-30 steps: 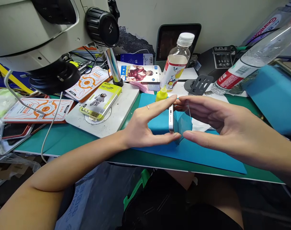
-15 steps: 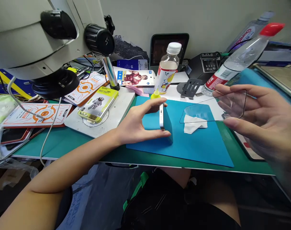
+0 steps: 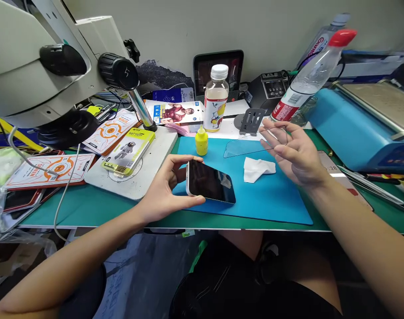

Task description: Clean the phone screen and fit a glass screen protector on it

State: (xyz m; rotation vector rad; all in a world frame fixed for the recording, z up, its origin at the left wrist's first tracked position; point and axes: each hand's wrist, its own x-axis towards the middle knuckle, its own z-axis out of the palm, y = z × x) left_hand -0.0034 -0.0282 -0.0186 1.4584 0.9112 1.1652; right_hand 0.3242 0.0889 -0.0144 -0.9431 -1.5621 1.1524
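Note:
My left hand (image 3: 170, 186) grips a smartphone (image 3: 210, 180) by its edges near one end, thumb on the near side and fingers on the far side. The phone's dark screen faces up toward me, tilted, above the blue mat (image 3: 268, 204). Between the fingers and thumb of my right hand (image 3: 293, 153) is a clear screen protector (image 3: 243, 148) with a thin dark border, held by one end over the mat. Below it lies a crumpled white cloth (image 3: 259, 169). A small yellow bottle (image 3: 201, 141) stands at the mat's far edge.
A microscope (image 3: 65, 88) overhangs the left side, its white base (image 3: 132, 188) bearing a yellow battery pack (image 3: 129, 151). Behind the mat stand a drink bottle (image 3: 216, 99) and a black phone stand (image 3: 253, 121). A red-capped bottle (image 3: 304, 79) and blue machine (image 3: 358, 128) are at right.
My left hand has turned the phone from edge-on so its screen shows. My right hand has swung left and rotated, still holding the screen protector. The camera view has shifted slightly.

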